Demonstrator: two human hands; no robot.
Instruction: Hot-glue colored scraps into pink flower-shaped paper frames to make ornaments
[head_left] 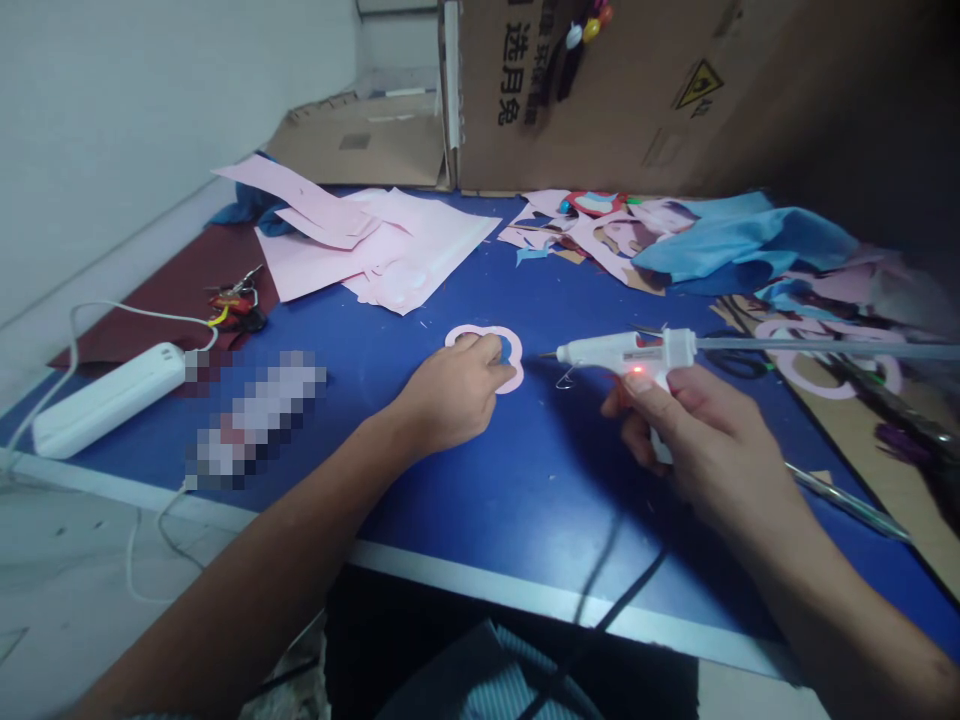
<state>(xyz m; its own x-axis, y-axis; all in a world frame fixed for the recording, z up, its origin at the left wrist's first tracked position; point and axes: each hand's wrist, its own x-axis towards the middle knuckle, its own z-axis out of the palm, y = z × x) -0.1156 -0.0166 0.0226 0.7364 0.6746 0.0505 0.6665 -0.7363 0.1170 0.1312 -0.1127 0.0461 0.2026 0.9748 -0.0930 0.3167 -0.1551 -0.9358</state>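
My left hand is closed over a pink paper cutout with a scalloped, ring-like outline, which lies at the middle of the blue table. Its fingers are curled at the cutout's rim and hide much of it. In my right hand is a white glue gun, held with its nozzle pointing left toward the cutout and a short gap between them. A red light glows on the gun's body, and a long glue stick runs out of its back to the right. A thin strand hangs below the nozzle.
Pink sheets lie at the back left; pink scraps and blue fabric at the back right. A white power strip and keys are on the left. Scissors and a metal rod lie right. Cardboard stands behind.
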